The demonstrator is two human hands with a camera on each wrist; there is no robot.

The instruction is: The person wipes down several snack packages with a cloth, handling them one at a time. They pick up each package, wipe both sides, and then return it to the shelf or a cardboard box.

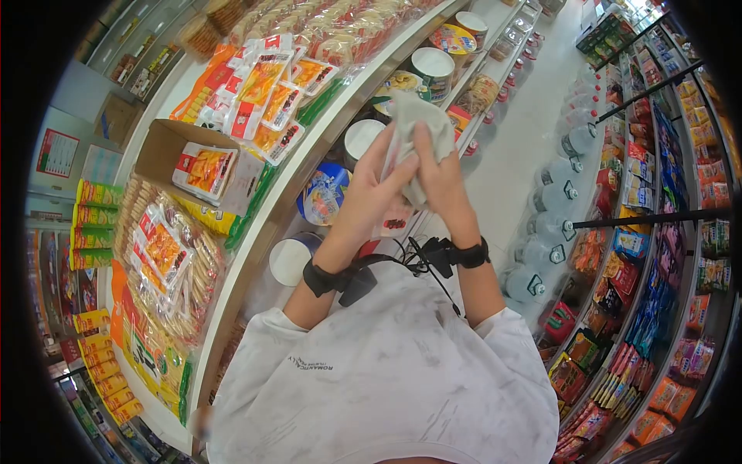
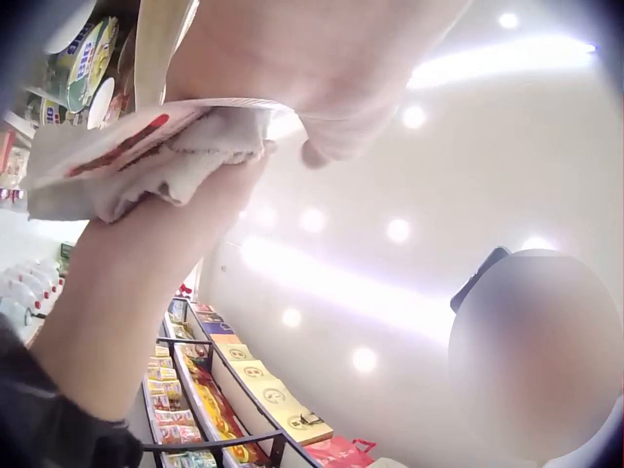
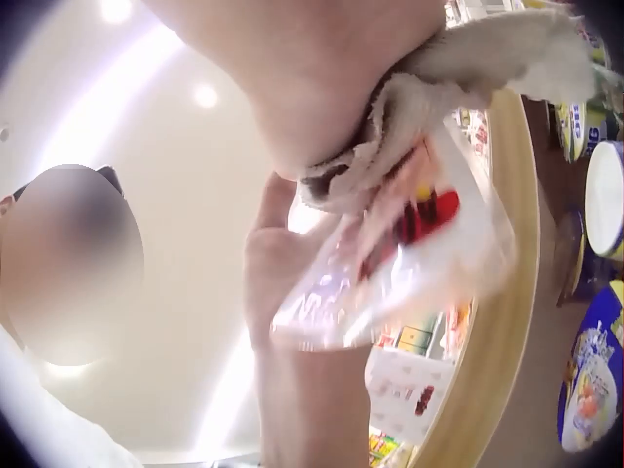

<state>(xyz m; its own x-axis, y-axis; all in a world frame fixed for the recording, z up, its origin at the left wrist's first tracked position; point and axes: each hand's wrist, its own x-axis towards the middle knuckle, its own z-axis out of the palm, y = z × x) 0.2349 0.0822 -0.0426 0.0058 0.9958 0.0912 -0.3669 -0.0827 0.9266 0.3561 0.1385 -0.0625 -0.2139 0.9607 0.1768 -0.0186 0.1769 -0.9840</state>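
Both hands meet over the shelf edge in the head view. My left hand (image 1: 376,182) holds a clear plastic packet (image 3: 419,224) with a red and white label. My right hand (image 1: 439,170) grips a pale grey cloth (image 1: 425,127), bunched against the packet's face. In the left wrist view the cloth (image 2: 210,156) lies along the packet (image 2: 117,146), between the two hands. Seen from the right wrist, the left hand (image 3: 278,263) is behind the packet, its thumb side showing. The hands hide part of the packet.
A white display counter (image 1: 263,185) curves along the left, carrying an open cardboard box (image 1: 166,158) and snack packets (image 1: 267,85). Instant-noodle tubs (image 1: 321,193) stand on the shelf below it. Large water bottles (image 1: 541,240) line the aisle floor (image 1: 518,162), beside racks of packaged snacks (image 1: 610,286).
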